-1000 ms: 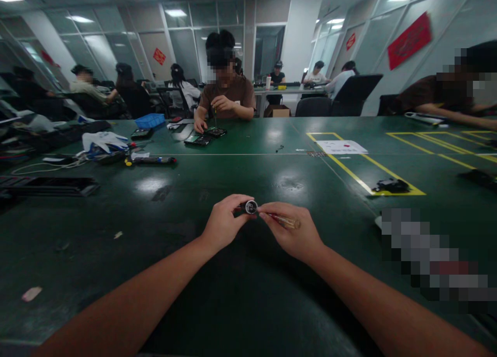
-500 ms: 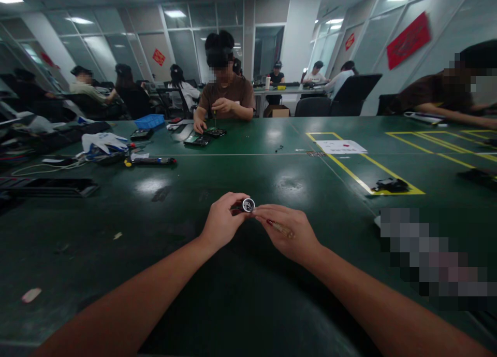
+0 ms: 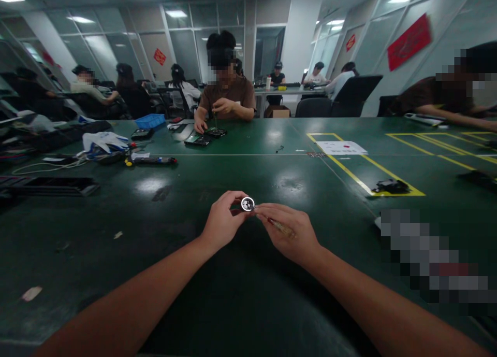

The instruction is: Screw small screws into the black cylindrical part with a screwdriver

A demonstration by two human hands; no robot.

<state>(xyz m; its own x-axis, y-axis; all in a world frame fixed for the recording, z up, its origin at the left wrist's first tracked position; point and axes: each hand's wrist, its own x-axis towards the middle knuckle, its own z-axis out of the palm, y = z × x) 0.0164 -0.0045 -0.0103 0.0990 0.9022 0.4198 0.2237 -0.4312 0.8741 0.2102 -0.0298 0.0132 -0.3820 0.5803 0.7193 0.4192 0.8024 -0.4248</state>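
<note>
Above the green table, my left hand pinches a small round part between thumb and fingers. This part has a bright silver-white rim and a dark inside with pale shapes, and its open face is turned towards me. Close against its right side, my right hand is closed around a slim tool with a translucent amber handle and a dark red band. The tool points at the lower right of the rim. Its tip is too small to make out, so I cannot tell whether it touches the part.
A dark pen-shaped tool, a white-and-blue glove and a blue tray lie at the left. Rightward are a paper sheet and a black part within yellow tape. A co-worker sits opposite, handling dark devices.
The round part has tilted slightly, so more of its inside shows. My right hand has shifted very slightly to the right with the tool; my left hand is almost still.
</note>
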